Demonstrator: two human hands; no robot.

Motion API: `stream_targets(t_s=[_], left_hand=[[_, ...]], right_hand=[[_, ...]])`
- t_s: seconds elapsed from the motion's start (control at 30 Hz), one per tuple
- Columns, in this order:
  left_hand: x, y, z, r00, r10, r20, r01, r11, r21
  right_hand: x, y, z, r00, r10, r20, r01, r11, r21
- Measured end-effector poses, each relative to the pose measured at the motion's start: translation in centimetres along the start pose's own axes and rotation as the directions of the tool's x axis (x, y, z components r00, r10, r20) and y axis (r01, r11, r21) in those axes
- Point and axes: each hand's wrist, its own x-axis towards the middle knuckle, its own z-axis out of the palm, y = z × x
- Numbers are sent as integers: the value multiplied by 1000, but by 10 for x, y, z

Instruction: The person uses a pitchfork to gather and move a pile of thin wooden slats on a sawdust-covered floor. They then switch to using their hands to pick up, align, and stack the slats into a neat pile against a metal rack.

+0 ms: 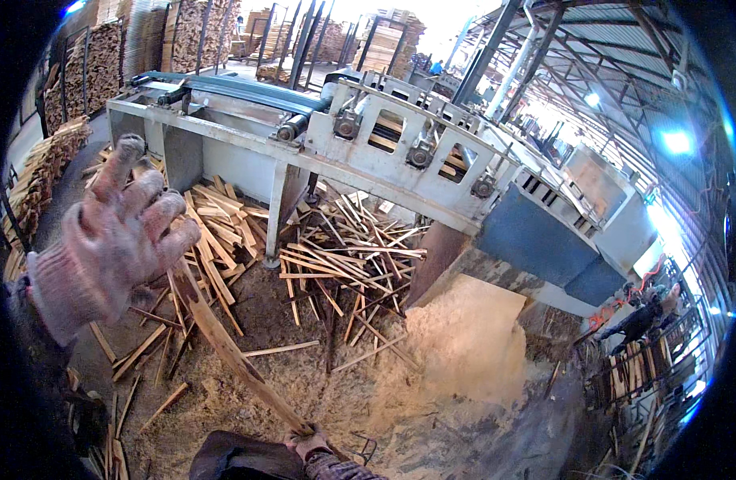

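Observation:
My left hand point(116, 232), in a pale, dirty work glove, is raised at the left with its fingers apart and partly bent. Its thumb is hidden. A long, rough wooden strip point(240, 356) slants from just under those fingers down to the lower middle. Whether the left hand touches its upper end, I cannot tell. At the bottom, my right hand point(310, 442) is closed around the strip's lower end, below a checked sleeve. Several loose wooden strips point(348, 252) lie in a jumbled heap on the floor beyond.
A long grey machine point(416, 172) with rollers and a green conveyor bed point(232, 90) stands across the far side. Sawdust point(468, 336) is piled under its right part. Stacked wood point(196, 36) rises at the back left. A rack with upright strips point(644, 372) stands at the right.

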Motion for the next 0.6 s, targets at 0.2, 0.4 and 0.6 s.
stream_targets(t_s=[0.2,0.4,0.6], left_hand=[[42,5,57,997,7,-71,-18,989,-147],[-47,5,99,986,-36,164,93,933,-348],[-256,55,179,732,-53,679,500,719,-483]], right_hand=[[-44,7,94,934,229,-273,-166,958,234],[33,82,104,956,-8,-293,16,1000,23],[108,104,25,880,216,-422,-272,959,-76]])
